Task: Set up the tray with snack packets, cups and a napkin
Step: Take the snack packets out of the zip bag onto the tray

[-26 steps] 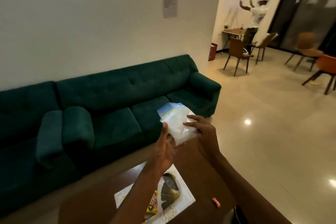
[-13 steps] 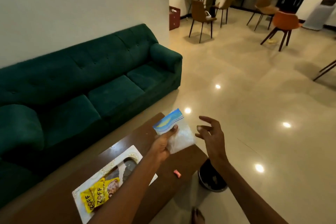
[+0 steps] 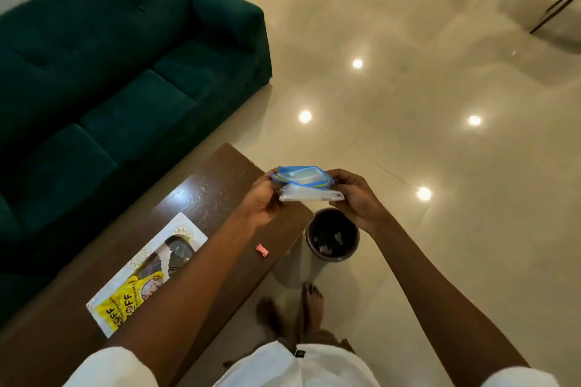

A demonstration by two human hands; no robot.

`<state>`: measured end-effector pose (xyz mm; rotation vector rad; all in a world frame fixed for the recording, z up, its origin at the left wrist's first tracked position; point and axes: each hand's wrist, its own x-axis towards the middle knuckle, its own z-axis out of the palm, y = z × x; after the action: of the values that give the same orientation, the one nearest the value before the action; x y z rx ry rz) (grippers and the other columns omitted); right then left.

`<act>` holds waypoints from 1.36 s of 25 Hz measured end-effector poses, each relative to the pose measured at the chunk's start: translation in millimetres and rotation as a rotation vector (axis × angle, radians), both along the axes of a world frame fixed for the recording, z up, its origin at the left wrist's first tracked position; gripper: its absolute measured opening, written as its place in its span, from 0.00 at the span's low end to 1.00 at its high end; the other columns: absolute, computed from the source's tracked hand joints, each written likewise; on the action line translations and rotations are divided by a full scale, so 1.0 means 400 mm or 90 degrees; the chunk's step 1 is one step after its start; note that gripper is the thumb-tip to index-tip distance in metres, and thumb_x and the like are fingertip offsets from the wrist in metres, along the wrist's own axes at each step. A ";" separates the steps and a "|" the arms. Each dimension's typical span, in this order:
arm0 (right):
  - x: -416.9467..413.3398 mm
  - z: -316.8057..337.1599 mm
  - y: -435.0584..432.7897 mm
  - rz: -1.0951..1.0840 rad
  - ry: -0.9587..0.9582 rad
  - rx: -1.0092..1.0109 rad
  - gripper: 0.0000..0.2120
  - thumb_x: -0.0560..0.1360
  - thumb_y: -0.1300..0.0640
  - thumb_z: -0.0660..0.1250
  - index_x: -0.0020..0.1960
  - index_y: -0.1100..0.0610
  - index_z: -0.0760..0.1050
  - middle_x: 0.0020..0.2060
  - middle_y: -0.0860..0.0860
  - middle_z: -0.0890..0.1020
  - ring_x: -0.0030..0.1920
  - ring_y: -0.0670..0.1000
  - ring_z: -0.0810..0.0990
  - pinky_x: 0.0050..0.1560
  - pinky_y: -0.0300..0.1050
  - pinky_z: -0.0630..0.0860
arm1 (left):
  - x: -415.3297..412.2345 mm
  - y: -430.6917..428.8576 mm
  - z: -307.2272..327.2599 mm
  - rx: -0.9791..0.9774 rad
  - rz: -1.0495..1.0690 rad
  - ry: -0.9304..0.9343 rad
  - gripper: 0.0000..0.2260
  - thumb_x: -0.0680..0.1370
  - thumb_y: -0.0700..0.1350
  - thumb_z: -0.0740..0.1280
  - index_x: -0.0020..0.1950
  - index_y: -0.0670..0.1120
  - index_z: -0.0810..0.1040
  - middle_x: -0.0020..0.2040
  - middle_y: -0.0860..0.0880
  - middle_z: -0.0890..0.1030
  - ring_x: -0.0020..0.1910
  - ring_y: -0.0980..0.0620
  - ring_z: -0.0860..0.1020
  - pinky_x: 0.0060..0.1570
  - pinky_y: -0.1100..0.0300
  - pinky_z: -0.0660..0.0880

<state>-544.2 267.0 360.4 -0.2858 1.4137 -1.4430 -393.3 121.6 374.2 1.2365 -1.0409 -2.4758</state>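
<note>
A clear plastic napkin packet (image 3: 306, 187) with a blue and yellow top is held up over the table's right end. My left hand (image 3: 262, 201) grips its left side and my right hand (image 3: 356, 198) grips its right side. A white tray (image 3: 185, 229) lies on the brown table (image 3: 201, 195), below and left of my hands. On the tray lie a yellow snack packet (image 3: 125, 305) and a dark packet (image 3: 176, 256). My left forearm covers part of the tray.
A small red wrapped sweet (image 3: 262, 251) lies on the table near its front edge. A dark waste bin (image 3: 332, 234) stands on the floor just right of the table, under my hands. A green sofa (image 3: 110, 72) runs behind the table. My bare feet (image 3: 292, 314) are beside the table.
The view has tipped down from the room to the table. My right hand, open and apart from the packet half a second ago, now grips it together with the left hand.
</note>
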 end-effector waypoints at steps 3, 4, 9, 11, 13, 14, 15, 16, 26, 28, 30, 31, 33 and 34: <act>-0.001 -0.065 0.030 -0.170 -0.239 -0.037 0.20 0.76 0.78 0.54 0.44 0.64 0.82 0.41 0.59 0.86 0.39 0.52 0.86 0.39 0.38 0.84 | -0.020 0.021 -0.064 0.163 0.058 0.045 0.23 0.74 0.38 0.68 0.70 0.38 0.74 0.58 0.38 0.82 0.50 0.45 0.83 0.54 0.57 0.81; -0.007 -0.088 0.046 -0.232 -0.321 -0.051 0.17 0.78 0.77 0.53 0.48 0.66 0.80 0.46 0.62 0.85 0.45 0.55 0.86 0.43 0.40 0.86 | -0.023 0.022 -0.091 0.213 0.067 0.068 0.21 0.73 0.38 0.69 0.66 0.40 0.76 0.57 0.39 0.84 0.51 0.45 0.84 0.56 0.58 0.80; -0.026 -0.238 0.123 -0.332 -0.185 0.093 0.17 0.74 0.73 0.55 0.54 0.67 0.81 0.52 0.62 0.85 0.50 0.57 0.84 0.52 0.43 0.82 | -0.024 0.092 -0.272 0.158 0.018 -0.047 0.26 0.77 0.29 0.67 0.74 0.42 0.68 0.62 0.41 0.79 0.63 0.41 0.79 0.68 0.45 0.74; -0.026 -0.317 0.140 -0.311 0.090 0.216 0.18 0.73 0.74 0.61 0.55 0.63 0.84 0.53 0.58 0.87 0.51 0.54 0.84 0.54 0.46 0.80 | -0.021 0.119 -0.340 0.104 0.039 -0.124 0.23 0.79 0.32 0.66 0.73 0.43 0.69 0.63 0.42 0.80 0.60 0.42 0.80 0.64 0.46 0.76; -0.020 -0.398 0.149 -0.295 0.227 0.291 0.19 0.72 0.72 0.63 0.55 0.59 0.86 0.54 0.52 0.88 0.56 0.50 0.85 0.59 0.45 0.80 | -0.004 0.138 -0.416 0.108 0.068 -0.160 0.17 0.81 0.35 0.66 0.68 0.46 0.74 0.62 0.41 0.81 0.54 0.45 0.83 0.54 0.52 0.79; -0.015 -0.450 0.146 -0.288 0.258 0.313 0.18 0.72 0.71 0.64 0.54 0.57 0.86 0.54 0.50 0.88 0.57 0.49 0.85 0.60 0.44 0.80 | 0.010 0.145 -0.457 0.111 0.079 -0.173 0.14 0.81 0.37 0.66 0.65 0.47 0.76 0.61 0.42 0.83 0.51 0.47 0.85 0.49 0.55 0.79; -0.010 -0.508 0.130 -0.289 0.274 0.326 0.18 0.72 0.71 0.64 0.53 0.57 0.86 0.53 0.49 0.88 0.57 0.49 0.85 0.59 0.43 0.81 | 0.020 0.143 -0.498 0.110 0.080 -0.178 0.12 0.81 0.38 0.66 0.63 0.48 0.77 0.61 0.43 0.84 0.51 0.48 0.85 0.47 0.57 0.79; -0.004 -0.572 0.106 -0.291 0.273 0.342 0.17 0.73 0.70 0.64 0.53 0.57 0.86 0.52 0.50 0.88 0.57 0.50 0.85 0.57 0.41 0.81 | 0.025 0.144 -0.537 0.106 0.070 -0.177 0.11 0.81 0.39 0.66 0.62 0.50 0.78 0.62 0.44 0.84 0.52 0.48 0.86 0.46 0.57 0.79; 0.007 -1.102 0.083 0.068 0.284 0.533 0.27 0.81 0.72 0.61 0.79 0.62 0.66 0.77 0.62 0.71 0.76 0.64 0.69 0.77 0.59 0.67 | 0.145 0.165 -0.827 0.085 0.111 -0.197 0.11 0.82 0.42 0.66 0.63 0.49 0.80 0.57 0.49 0.87 0.57 0.48 0.86 0.59 0.51 0.79; 0.021 -1.078 0.114 0.080 0.307 0.561 0.25 0.81 0.72 0.61 0.77 0.61 0.70 0.75 0.61 0.73 0.74 0.64 0.72 0.75 0.61 0.69 | 0.162 0.182 -0.815 0.104 0.117 -0.213 0.12 0.83 0.40 0.64 0.65 0.46 0.78 0.59 0.47 0.86 0.60 0.45 0.84 0.62 0.49 0.78; 0.053 -1.026 0.136 0.070 0.305 0.568 0.25 0.80 0.73 0.60 0.75 0.61 0.73 0.71 0.61 0.76 0.66 0.62 0.78 0.69 0.61 0.74 | 0.181 0.187 -0.784 0.117 0.132 -0.213 0.12 0.83 0.40 0.64 0.65 0.46 0.78 0.60 0.47 0.85 0.61 0.44 0.83 0.61 0.50 0.78; 0.075 -0.991 0.149 0.071 0.305 0.564 0.24 0.79 0.74 0.60 0.74 0.62 0.74 0.67 0.62 0.79 0.61 0.60 0.79 0.63 0.59 0.75 | 0.192 0.188 -0.758 0.118 0.136 -0.211 0.11 0.83 0.40 0.64 0.64 0.47 0.79 0.59 0.48 0.85 0.60 0.44 0.84 0.58 0.52 0.79; 0.137 -0.919 0.178 0.088 0.316 0.554 0.22 0.78 0.74 0.62 0.69 0.65 0.78 0.57 0.62 0.83 0.55 0.58 0.80 0.57 0.53 0.75 | 0.221 0.189 -0.686 0.109 0.145 -0.208 0.10 0.82 0.40 0.65 0.62 0.49 0.80 0.57 0.49 0.86 0.58 0.46 0.85 0.54 0.55 0.79; 0.181 -0.873 0.180 0.096 0.331 0.545 0.20 0.77 0.74 0.64 0.66 0.65 0.80 0.54 0.62 0.84 0.54 0.60 0.83 0.55 0.52 0.76 | 0.243 0.185 -0.642 0.102 0.159 -0.201 0.10 0.82 0.40 0.66 0.62 0.49 0.80 0.56 0.49 0.86 0.55 0.48 0.85 0.53 0.55 0.79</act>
<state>-471.9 338.9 11.0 -0.2085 2.2359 -0.5502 -296.2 195.6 117.4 1.7327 -0.7041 -2.2560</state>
